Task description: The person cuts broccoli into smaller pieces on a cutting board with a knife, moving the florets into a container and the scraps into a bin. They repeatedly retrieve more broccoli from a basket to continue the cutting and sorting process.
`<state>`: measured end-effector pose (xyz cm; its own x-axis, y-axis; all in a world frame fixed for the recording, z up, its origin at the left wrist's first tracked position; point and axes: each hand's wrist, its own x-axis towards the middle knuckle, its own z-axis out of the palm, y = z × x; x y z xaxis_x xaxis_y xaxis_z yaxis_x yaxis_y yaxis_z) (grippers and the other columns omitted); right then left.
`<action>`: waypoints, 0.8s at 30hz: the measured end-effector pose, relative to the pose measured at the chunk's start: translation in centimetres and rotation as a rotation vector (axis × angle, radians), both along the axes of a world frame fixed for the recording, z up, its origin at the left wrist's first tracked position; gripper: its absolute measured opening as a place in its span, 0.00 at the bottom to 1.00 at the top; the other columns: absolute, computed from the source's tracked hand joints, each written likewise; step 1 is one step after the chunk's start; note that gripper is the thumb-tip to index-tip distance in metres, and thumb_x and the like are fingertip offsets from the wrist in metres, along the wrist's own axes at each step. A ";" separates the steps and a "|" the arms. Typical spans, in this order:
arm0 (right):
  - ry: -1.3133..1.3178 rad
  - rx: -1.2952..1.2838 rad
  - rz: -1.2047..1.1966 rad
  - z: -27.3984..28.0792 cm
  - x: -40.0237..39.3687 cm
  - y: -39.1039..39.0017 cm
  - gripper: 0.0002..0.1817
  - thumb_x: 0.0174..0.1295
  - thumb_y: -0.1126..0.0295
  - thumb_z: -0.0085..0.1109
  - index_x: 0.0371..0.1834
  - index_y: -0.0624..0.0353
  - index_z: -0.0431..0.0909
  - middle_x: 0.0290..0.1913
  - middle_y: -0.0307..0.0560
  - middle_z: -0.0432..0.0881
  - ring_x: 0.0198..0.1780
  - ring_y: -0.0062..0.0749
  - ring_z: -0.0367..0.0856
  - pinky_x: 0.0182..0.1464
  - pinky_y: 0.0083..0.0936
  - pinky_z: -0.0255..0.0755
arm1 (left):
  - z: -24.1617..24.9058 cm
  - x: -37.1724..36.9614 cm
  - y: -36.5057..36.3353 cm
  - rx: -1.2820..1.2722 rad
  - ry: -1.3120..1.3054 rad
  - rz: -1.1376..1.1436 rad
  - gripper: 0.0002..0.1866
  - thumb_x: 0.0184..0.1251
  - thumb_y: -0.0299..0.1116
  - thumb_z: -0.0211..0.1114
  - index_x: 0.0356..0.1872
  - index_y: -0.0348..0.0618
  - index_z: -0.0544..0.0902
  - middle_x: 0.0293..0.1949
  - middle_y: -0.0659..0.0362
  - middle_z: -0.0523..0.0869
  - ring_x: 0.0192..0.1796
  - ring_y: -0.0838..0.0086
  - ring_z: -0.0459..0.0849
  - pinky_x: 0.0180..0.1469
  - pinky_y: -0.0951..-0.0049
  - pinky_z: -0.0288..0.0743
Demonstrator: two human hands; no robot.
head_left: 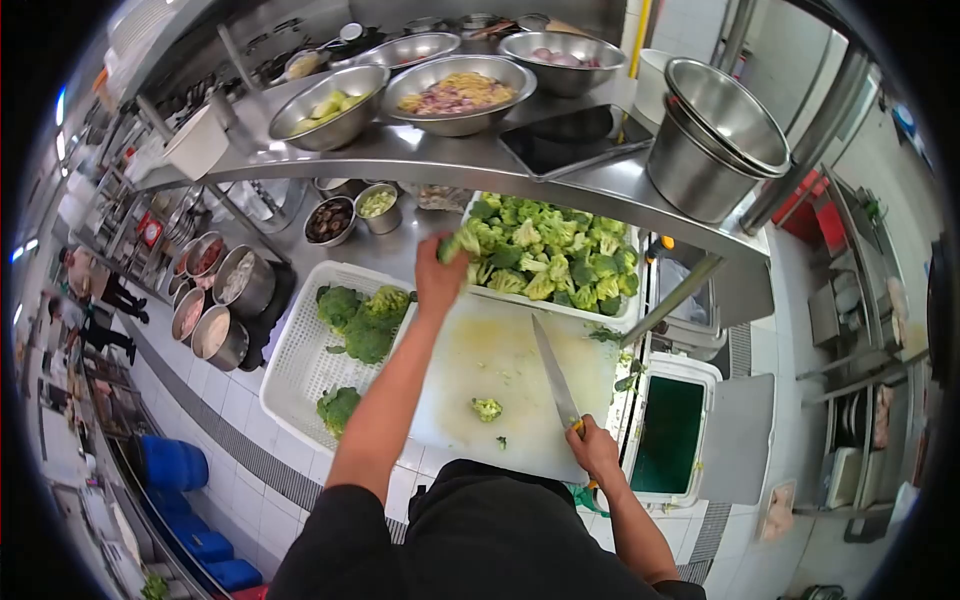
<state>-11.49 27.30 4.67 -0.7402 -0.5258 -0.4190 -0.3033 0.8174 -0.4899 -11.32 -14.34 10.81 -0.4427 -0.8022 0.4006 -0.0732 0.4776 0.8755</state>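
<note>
My left hand [439, 277] is closed around a piece of broccoli [457, 243], somewhat blurred, at the left edge of a white tray [634, 300] heaped with cut broccoli florets [545, 250]. In my right hand [596, 449] is the handle of a knife [556, 375], its blade lying over the right side of the white cutting board [480, 375] and pointing away from me. One small broccoli floret [487, 409] and some green crumbs are on the board. To the left, a white perforated basket [290, 375] contains large broccoli heads [365, 322].
Above the board runs a steel shelf [430, 160] bearing metal bowls [462, 95], a black tablet-like slab [565, 138] and stacked pots [705, 150]. A green-lined bin [668, 430] stands at right. Metal pots [245, 280] of ingredients are at left, with people farther off.
</note>
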 end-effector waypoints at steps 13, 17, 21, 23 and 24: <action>0.005 -0.050 -0.038 -0.8 0.2 0.3 0.23 0.70 0.47 0.57 0.50 0.57 0.78 0.35 0.64 0.88 0.40 0.66 0.87 0.47 0.56 0.79 | 2.4 -16.8 -9.0 0.023 -0.875 -0.322 0.26 0.72 0.52 0.63 0.62 0.44 0.83 0.63 0.46 0.85 0.55 0.51 0.89 0.47 0.53 0.89; 0.022 -0.062 -0.026 -0.8 0.3 0.5 0.23 0.70 0.47 0.56 0.49 0.57 0.78 0.35 0.64 0.89 0.40 0.65 0.88 0.47 0.56 0.79 | 4.8 -14.9 -8.7 0.323 -0.764 -0.362 0.31 0.74 0.49 0.66 0.72 0.45 0.74 0.72 0.50 0.78 0.62 0.51 0.86 0.42 0.49 0.91; 0.011 -0.047 -0.013 -0.9 0.0 0.3 0.22 0.70 0.47 0.57 0.49 0.57 0.78 0.35 0.64 0.89 0.41 0.65 0.88 0.48 0.55 0.80 | 2.4 -14.2 -12.2 -0.697 -1.024 -0.425 0.30 0.71 0.48 0.69 0.70 0.48 0.77 0.70 0.46 0.80 0.62 0.46 0.86 0.57 0.51 0.85; 0.011 -0.071 -0.027 -0.7 0.1 0.4 0.23 0.69 0.47 0.58 0.50 0.57 0.79 0.35 0.65 0.88 0.42 0.66 0.88 0.48 0.55 0.80 | 2.9 -12.3 -10.6 -1.056 -1.032 -0.295 0.28 0.70 0.48 0.71 0.66 0.47 0.81 0.66 0.45 0.84 0.60 0.46 0.87 0.60 0.54 0.82; 0.006 -0.066 -0.016 -0.5 0.1 0.4 0.23 0.69 0.47 0.58 0.50 0.57 0.79 0.35 0.65 0.88 0.42 0.66 0.88 0.48 0.55 0.80 | 4.7 -10.0 -8.0 -0.630 -0.647 -0.226 0.24 0.71 0.48 0.69 0.60 0.44 0.84 0.59 0.44 0.87 0.56 0.49 0.89 0.58 0.55 0.81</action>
<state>-11.37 27.74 4.18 -0.7513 -0.5400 -0.3793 -0.2937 0.7883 -0.5407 -21.29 -22.35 15.52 -0.8510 -0.3881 0.3538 -0.3038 0.9133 0.2711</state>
